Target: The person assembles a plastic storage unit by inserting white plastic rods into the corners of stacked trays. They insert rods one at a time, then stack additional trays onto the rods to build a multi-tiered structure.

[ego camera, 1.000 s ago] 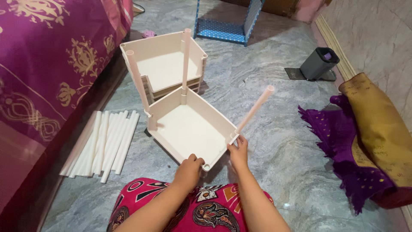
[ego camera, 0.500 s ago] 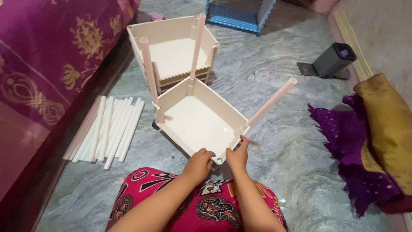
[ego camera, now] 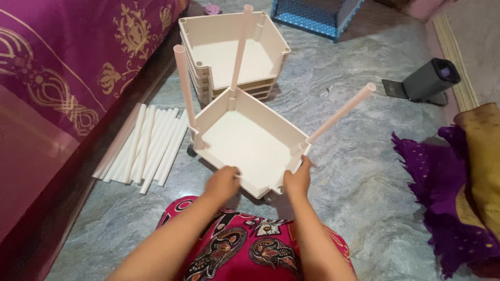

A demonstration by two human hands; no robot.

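Grey marbled stone flooring point(ego camera: 359, 171) carries everything in view, with a purple bedspread point(ego camera: 78, 62) patterned in gold hanging down along the left edge.

Both hands sit at the near corner of a cream plastic tray point(ego camera: 247, 145). The right hand point(ego camera: 298, 179) grips the tray's near right rim, fingers curled over the edge and thumb lying along the wall. The left hand point(ego camera: 223, 182) rests on the near left rim; it is blurred, so whether its fingers close on the rim cannot be told. The tray stands on the floor just in front of the person's pink patterned lap point(ego camera: 250, 244), turned so a corner points toward them. Three pale pink tubes rise from its corners: one at the left point(ego camera: 185, 88), one at the far corner point(ego camera: 239, 47), and one at the right point(ego camera: 341, 112), which leans outward.

Directly behind the tray sits a stack of matching cream trays point(ego camera: 232, 52). Left of the tray, a bundle of white tubes point(ego camera: 146, 145) lies flat beside the bed. Farther off are a blue dotted basket point(ego camera: 317, 13), a small dark grey box-shaped device point(ego camera: 429, 78) and purple fringed cloth point(ego camera: 448, 208).
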